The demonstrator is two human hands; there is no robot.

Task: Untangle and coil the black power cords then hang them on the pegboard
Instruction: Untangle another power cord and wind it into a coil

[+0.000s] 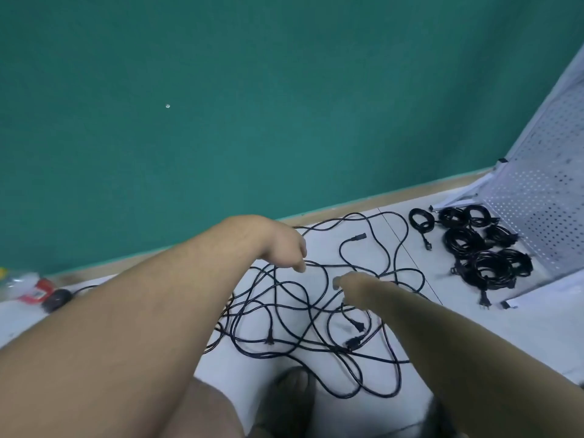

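Observation:
A tangle of black power cords [284, 314] sprawls over the white floor in front of me, with several plugs lying among the loops. My left hand [284, 248] reaches down over the far side of the tangle, its fingers curled at a cord strand. My right hand [350, 290] reaches in from the right, fingers bunched at another strand near the middle. Whether either hand truly holds a cord is unclear. Several coiled black cords [474, 248] lie in a heap to the right. The white pegboard [543, 184] leans at the right edge.
A teal wall [221, 105] with a wooden skirting strip rises behind the cords. At the far left lie a red-and-white packet [34, 287] and a dark round object [57, 299]. My foot in a sandal [290, 393] stands just below the tangle.

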